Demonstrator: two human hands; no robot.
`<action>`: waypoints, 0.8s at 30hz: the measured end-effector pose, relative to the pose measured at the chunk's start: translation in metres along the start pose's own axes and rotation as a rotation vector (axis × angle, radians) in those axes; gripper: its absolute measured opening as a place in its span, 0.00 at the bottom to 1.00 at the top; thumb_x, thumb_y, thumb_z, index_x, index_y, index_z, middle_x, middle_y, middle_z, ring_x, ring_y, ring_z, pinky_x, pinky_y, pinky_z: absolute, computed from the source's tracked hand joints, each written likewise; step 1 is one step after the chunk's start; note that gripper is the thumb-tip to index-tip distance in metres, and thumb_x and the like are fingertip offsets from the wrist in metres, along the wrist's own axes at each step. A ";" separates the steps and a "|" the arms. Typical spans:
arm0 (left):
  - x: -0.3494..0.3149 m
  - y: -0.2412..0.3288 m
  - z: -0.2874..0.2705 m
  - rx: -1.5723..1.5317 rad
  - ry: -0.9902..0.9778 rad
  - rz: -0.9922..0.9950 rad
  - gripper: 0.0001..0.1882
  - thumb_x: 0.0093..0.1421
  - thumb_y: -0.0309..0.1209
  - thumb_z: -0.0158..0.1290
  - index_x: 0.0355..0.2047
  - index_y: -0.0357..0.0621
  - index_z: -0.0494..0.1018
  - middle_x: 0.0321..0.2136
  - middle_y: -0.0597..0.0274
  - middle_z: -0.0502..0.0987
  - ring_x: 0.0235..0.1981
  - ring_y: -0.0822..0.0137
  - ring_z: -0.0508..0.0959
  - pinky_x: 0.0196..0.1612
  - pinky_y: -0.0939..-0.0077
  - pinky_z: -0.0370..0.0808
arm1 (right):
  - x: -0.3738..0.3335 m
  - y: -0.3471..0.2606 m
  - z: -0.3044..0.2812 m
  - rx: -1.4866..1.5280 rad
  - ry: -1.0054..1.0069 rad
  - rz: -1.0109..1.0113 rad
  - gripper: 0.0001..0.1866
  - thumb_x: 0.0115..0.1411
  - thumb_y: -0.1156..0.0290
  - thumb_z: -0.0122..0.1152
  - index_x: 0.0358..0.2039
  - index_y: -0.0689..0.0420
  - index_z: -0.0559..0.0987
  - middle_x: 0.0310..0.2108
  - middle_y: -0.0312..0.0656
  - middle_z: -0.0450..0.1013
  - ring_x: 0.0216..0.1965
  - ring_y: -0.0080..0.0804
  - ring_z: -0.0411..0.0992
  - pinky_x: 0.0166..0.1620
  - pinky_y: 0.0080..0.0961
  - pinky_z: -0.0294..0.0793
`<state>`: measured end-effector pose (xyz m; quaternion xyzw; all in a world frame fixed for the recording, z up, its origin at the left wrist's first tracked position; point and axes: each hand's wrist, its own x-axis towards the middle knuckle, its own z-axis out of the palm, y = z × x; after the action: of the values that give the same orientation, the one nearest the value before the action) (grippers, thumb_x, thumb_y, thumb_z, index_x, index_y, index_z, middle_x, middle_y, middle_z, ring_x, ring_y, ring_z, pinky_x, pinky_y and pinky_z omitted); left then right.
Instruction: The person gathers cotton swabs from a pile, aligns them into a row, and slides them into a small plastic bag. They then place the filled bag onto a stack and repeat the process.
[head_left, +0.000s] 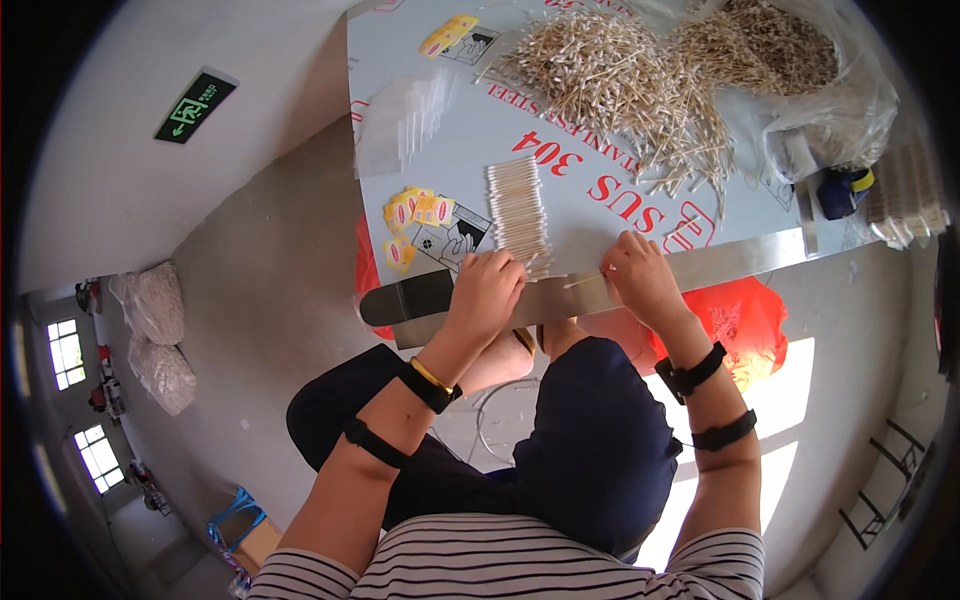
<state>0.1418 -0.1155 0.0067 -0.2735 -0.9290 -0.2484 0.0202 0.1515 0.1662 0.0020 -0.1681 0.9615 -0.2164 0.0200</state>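
A neat row of cotton swabs (515, 200) lies side by side on the metal-topped table, running from its middle toward the near edge. At the row's near end is my left hand (488, 290), its fingers curled together by the last swabs; what they hold, if anything, is hidden. Farther right along the same edge, my right hand (640, 278) is closed in a pinch. A single cotton swab (583, 282) sticks out leftward from its fingertips. Beyond the row spreads a large loose heap of cotton swabs (610, 75).
Small yellow packets (420, 208) and clear plastic bags (405, 125) lie on the table's left side. An open plastic bag (850, 110) of swabs and a dark blue tape dispenser (843, 192) sit at the right. A red bag (745, 330) is below the table edge.
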 end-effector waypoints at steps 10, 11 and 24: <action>0.005 -0.007 0.002 -0.072 0.042 -0.024 0.07 0.54 0.28 0.66 0.31 0.49 0.78 0.33 0.67 0.76 0.39 0.60 0.77 0.44 0.61 0.69 | 0.022 -0.041 0.025 0.154 -0.010 -0.105 0.07 0.54 0.69 0.71 0.31 0.51 0.78 0.35 0.38 0.70 0.44 0.39 0.72 0.48 0.36 0.71; 0.005 -0.007 0.002 -0.086 0.032 -0.032 0.08 0.54 0.28 0.67 0.33 0.49 0.78 0.34 0.67 0.76 0.39 0.60 0.77 0.44 0.61 0.69 | 0.025 -0.042 0.025 0.160 0.007 -0.098 0.09 0.53 0.69 0.72 0.31 0.51 0.78 0.35 0.38 0.70 0.44 0.39 0.72 0.48 0.36 0.71; -0.025 -0.011 -0.009 -0.120 0.122 -0.254 0.18 0.49 0.29 0.71 0.39 0.46 0.78 0.40 0.62 0.76 0.45 0.55 0.78 0.49 0.59 0.73 | 0.032 -0.058 0.025 0.264 0.025 -0.139 0.17 0.51 0.73 0.75 0.42 0.52 0.81 0.41 0.40 0.70 0.46 0.44 0.71 0.52 0.41 0.72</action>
<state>0.1567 -0.1403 0.0056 -0.1389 -0.9366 -0.3204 0.0286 0.1425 0.0961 0.0053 -0.2276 0.9108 -0.3440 0.0152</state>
